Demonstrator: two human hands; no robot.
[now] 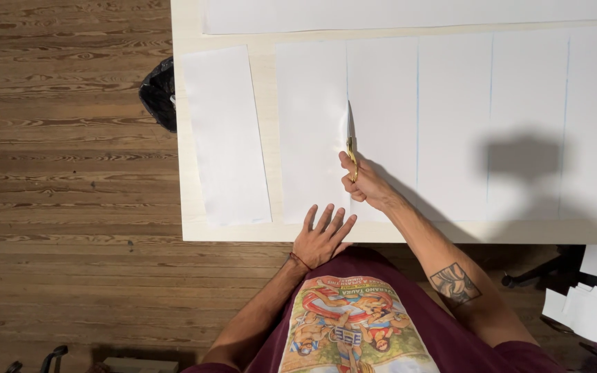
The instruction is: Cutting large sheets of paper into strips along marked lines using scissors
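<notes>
While left hand (323, 238) flattens paper (450, 124), right hand (364, 183) fingers grip scissors (350, 138).

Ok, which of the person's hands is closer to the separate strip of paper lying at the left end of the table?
Left. The left hand rests flat at the table's near edge, just right of the cut strip. The right hand holds the scissors farther right.

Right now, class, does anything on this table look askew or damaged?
Nothing looks damaged. The cut strip lies slightly tilted, apart from the big ruled sheet. The right hand runs scissors along a line; the left hand steadies the near edge.
</notes>
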